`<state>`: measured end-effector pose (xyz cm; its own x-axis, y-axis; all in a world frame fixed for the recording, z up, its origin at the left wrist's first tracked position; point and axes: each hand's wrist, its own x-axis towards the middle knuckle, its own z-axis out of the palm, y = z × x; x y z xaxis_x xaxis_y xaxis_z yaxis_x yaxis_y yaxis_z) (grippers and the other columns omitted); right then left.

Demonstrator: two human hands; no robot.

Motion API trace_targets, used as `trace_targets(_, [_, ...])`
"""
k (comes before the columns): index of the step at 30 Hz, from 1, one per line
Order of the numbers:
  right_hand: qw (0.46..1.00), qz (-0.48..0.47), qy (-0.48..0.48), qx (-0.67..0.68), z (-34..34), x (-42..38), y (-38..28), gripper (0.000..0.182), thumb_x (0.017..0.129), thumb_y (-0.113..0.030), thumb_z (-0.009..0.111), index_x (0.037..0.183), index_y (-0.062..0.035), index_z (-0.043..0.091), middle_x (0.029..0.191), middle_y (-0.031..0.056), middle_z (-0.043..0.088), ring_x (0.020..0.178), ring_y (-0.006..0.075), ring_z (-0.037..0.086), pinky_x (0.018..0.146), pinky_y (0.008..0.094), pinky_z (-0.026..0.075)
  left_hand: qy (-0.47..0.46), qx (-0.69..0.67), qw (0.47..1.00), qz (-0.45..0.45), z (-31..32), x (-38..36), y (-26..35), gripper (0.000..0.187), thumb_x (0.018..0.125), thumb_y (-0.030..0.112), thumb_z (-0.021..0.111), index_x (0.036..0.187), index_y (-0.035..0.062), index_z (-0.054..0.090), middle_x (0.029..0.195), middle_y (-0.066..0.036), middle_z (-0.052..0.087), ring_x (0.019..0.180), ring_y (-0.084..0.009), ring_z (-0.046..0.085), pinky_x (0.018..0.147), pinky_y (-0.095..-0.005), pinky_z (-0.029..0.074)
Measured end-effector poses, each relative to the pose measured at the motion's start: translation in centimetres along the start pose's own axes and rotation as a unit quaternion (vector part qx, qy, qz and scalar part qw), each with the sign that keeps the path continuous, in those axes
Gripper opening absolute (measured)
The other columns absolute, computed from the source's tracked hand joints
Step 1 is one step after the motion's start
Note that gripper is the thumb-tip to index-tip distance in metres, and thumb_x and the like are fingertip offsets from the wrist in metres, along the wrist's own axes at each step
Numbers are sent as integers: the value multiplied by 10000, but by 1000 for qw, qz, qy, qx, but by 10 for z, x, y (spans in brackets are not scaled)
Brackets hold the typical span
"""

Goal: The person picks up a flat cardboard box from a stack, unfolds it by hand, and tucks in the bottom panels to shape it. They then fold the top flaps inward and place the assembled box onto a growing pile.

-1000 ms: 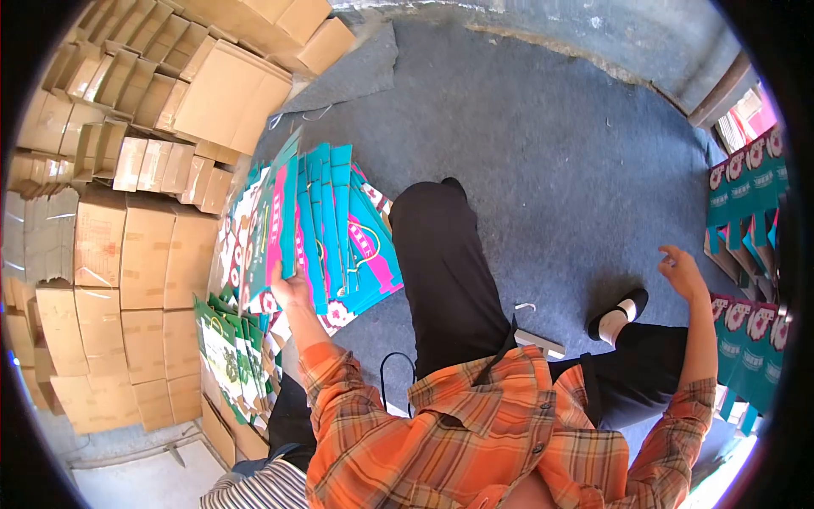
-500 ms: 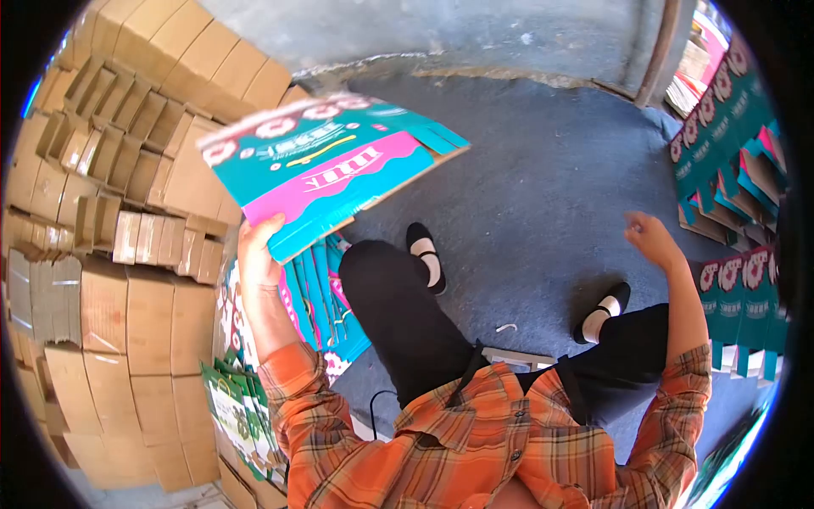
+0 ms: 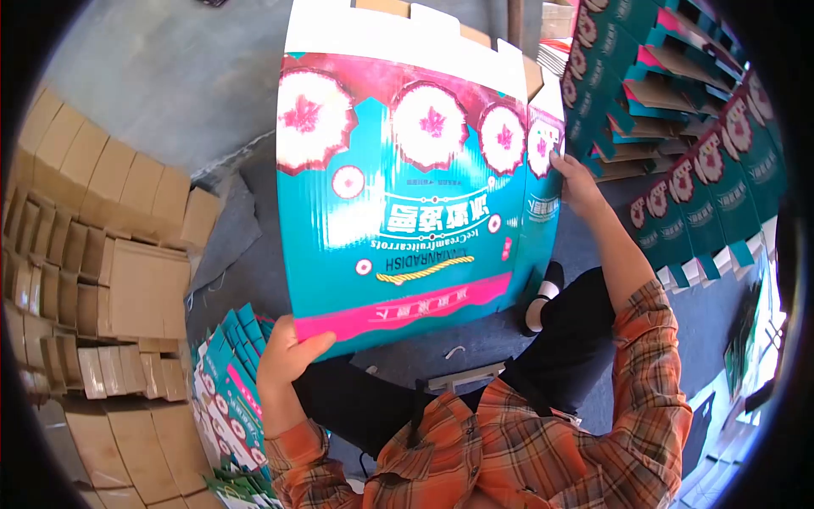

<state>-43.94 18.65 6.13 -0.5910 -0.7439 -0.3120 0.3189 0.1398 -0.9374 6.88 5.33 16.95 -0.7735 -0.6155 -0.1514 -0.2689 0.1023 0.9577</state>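
Observation:
A teal and pink printed carton (image 3: 424,204) with round white-and-red fruit pictures stands open in front of me, its lettering upside down and white flaps at the top. My left hand (image 3: 288,352) grips its lower left corner, thumb on the pink band. At its right side panel, my right hand (image 3: 577,182) holds the edge with the fingers closed on it. A yellow twisted cord (image 3: 424,270) shows across the front panel. Part of the carton's right side is turned away from view.
Brown cardboard boxes (image 3: 144,288) are stacked at the left. Flat teal cartons (image 3: 237,382) lie beside my left arm. Rows of teal boxes (image 3: 687,187) with open flaps stand at the right. A grey wall (image 3: 170,85) is behind. Green bags (image 3: 242,488) sit at bottom left.
The carton has been raised and turned so its large front panel faces me, and it has opened out. My right hand, empty before, has taken hold of its right side. The view has shifted right.

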Motion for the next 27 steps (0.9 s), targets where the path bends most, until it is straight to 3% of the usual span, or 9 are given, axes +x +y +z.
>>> trace_targets(2, [998,-21,30,57,-12,3,-1,430,902,-361,619,1175,-45,516,1078,47,600,1007,175,567,873,344,444,-12,49,999,-11,2,19,-16,343,804,41,665,1137,-16,609,995,-41,651,909,-114,578,821,-271,464])
trace_targets(4, [988,-73,31,135,-20,6,1,400,894,-296,640,1171,-33,521,1041,37,609,959,173,581,878,324,436,82,69,994,-25,6,36,-28,377,816,17,628,1188,-22,582,1049,-42,640,937,-104,562,826,-267,459])
trace_targets(8, [987,-111,31,115,-20,5,5,384,865,-207,665,1174,-33,517,1015,38,613,936,163,584,877,310,435,183,-128,974,29,9,76,-43,279,850,9,564,1125,4,611,1032,-30,644,944,-128,601,821,-259,463])
trace_targets(12, [976,-111,61,-179,-14,9,12,363,758,-78,677,1089,-17,541,895,42,595,841,138,568,783,264,446,223,-252,939,65,22,105,-60,267,834,-16,627,1098,25,616,1068,-59,650,968,-159,624,872,-303,474])
trace_targets(15, [969,-102,94,-203,-11,14,31,467,725,-112,702,1144,-7,526,937,66,600,887,158,569,806,289,452,214,-283,934,42,30,107,-92,322,825,-14,652,1141,20,597,1097,-64,644,1017,-168,607,931,-333,446])
trace_targets(20, [938,-275,88,-191,26,-6,17,794,693,-269,802,1315,13,396,1122,150,568,1074,232,542,931,356,437,227,-285,930,39,35,104,-104,307,833,-5,648,1136,13,601,1097,-63,644,1021,-164,602,925,-328,446])
trace_targets(21, [940,-257,75,-211,16,6,25,1001,656,-361,837,1390,34,281,1228,206,494,1143,280,513,988,373,412,222,-280,932,55,36,104,-102,306,834,-6,645,1136,12,602,1094,-64,644,1016,-161,603,920,-327,449])
trace_targets(25, [911,-237,146,-304,1,28,50,1259,593,-456,854,1461,46,92,1376,310,293,1278,373,376,1061,428,351,212,-254,942,59,42,106,-94,281,832,3,646,1112,12,618,1050,-60,659,975,-150,616,884,-313,467])
trace_targets(27, [913,-215,149,-312,8,17,45,1252,601,-452,850,1462,45,90,1373,314,299,1291,377,359,1066,431,343,208,-242,946,55,44,103,-93,267,835,9,644,1101,12,625,1038,-61,663,964,-148,620,871,-310,473])
